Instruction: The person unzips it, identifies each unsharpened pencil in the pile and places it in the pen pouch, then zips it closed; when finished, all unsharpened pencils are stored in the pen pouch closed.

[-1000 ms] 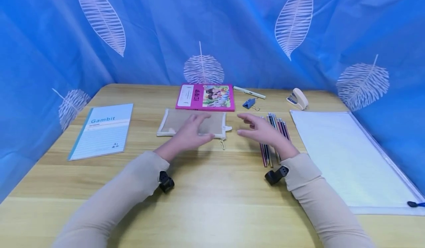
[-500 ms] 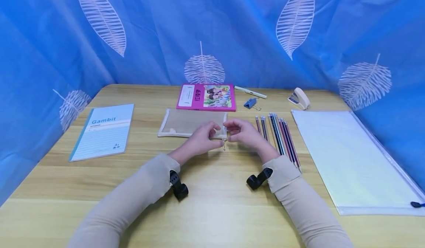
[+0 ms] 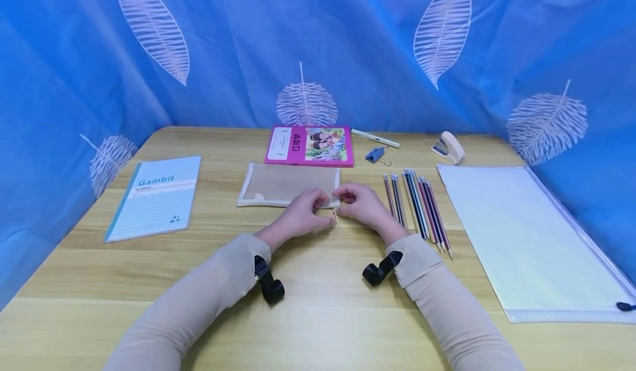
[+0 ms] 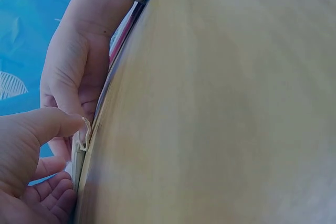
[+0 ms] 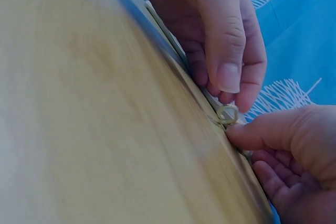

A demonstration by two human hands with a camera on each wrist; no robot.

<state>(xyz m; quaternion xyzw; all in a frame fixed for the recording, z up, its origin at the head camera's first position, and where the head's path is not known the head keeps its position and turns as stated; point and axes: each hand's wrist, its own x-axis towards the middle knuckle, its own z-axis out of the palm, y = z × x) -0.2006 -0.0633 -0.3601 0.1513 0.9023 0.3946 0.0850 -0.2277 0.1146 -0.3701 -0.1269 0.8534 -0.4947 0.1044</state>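
Observation:
A beige mesh pouch (image 3: 283,183) lies flat at the middle of the wooden table (image 3: 318,316). Both hands meet at its near right corner. My left hand (image 3: 304,213) pinches the pouch's edge right at the zipper slider (image 5: 227,113), its thumb against the pull cord (image 4: 84,132). My right hand (image 3: 361,204) has its fingers curled and pinches the pouch's corner just right of the slider, thumb tip touching it. In the right wrist view the left hand (image 5: 220,40) is above and the right hand (image 5: 286,150) below. The pouch's edge is seen only edge-on in both wrist views.
Several pencils (image 3: 417,202) lie in a row just right of my right hand. A pink book (image 3: 310,146), a pen (image 3: 375,138), a blue binder clip (image 3: 375,154) and a stapler (image 3: 447,147) sit behind. A Gambit notebook (image 3: 151,197) lies left, a clear zip folder (image 3: 521,233) right.
Both hands came together from open, hovering poses onto the pouch's near right corner; the right hand moved left off the pencils, and both now pinch beside the zipper.

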